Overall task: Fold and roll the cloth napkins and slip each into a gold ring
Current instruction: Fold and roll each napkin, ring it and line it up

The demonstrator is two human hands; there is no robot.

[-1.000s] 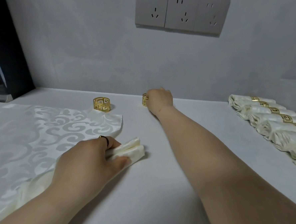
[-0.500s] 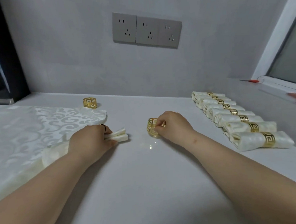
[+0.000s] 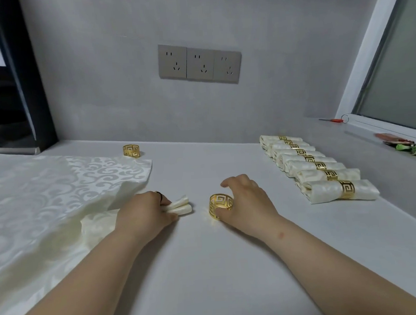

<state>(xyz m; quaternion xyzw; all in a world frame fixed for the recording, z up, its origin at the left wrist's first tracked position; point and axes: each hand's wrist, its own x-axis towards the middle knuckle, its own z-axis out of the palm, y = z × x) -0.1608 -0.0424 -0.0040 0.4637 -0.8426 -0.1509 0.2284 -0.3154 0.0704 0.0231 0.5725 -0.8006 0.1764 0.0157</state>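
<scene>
napkin (image 3: 182, 206) in left hand (image 3: 144, 212), ring (image 3: 220, 206) (gold) in right hand (image 3: 247, 198)

rolled napkin (image 3: 179, 206): cream | gold ring (image 3: 221, 206): gold, cut-out key pattern | flat cloth (image 3: 65, 190): ivory, pale swirl damask | table (image 3: 233, 265): white | wall (image 3: 281, 55): grey | sockets (image 3: 199, 63): grey-beige

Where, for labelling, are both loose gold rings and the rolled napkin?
held gold ring (image 3: 214, 211), head view, front band
spare gold ring (image 3: 131, 154), head view, front band
rolled napkin (image 3: 182, 208), head view, protruding end
</scene>
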